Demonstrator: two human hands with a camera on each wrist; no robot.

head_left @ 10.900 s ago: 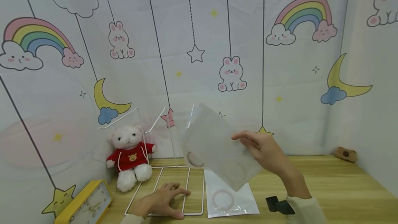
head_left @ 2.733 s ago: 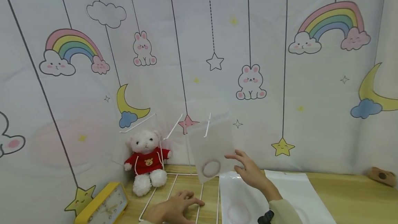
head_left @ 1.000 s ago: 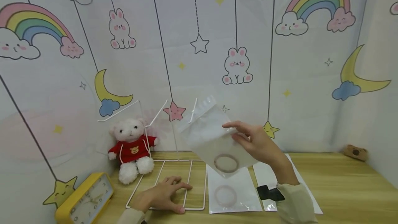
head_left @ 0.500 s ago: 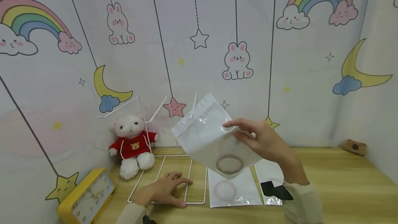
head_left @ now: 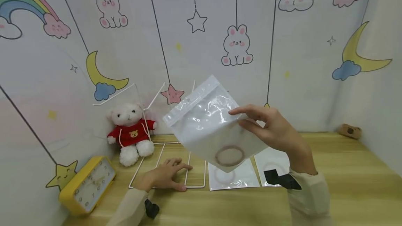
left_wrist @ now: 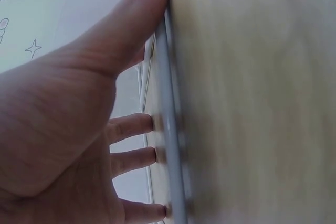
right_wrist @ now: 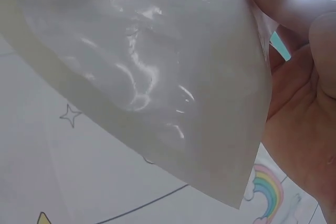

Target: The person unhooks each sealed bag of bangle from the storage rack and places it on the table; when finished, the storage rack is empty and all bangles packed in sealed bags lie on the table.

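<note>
My right hand (head_left: 273,128) pinches the side of a clear-and-white plastic zip bag (head_left: 201,118) between thumb and fingers, holding it tilted in the air. A brownish ring (head_left: 230,146), like a bangle, shows through the bag's lower part. In the right wrist view the shiny bag (right_wrist: 157,66) fills much of the picture, with the thumb over its edge. My left hand (head_left: 166,175) rests spread on the base of a white wire rack (head_left: 205,177). The left wrist view has the thumb at a rack rod (left_wrist: 169,98) and fingertips down behind it.
Two similar bags, one at the middle (head_left: 251,179) and one farther right (head_left: 260,166), lie on the wooden table. A plush bear (head_left: 133,133) in red sits behind the rack, a yellow alarm clock (head_left: 89,184) stands front left, and a small brown thing (head_left: 349,131) lies back right.
Around 2.7 seconds ago the bag overlapped a rack hook; now my right hand grips it, away from the hook and tilted. One bag lay on the table at first, now two. Left hand stays.
</note>
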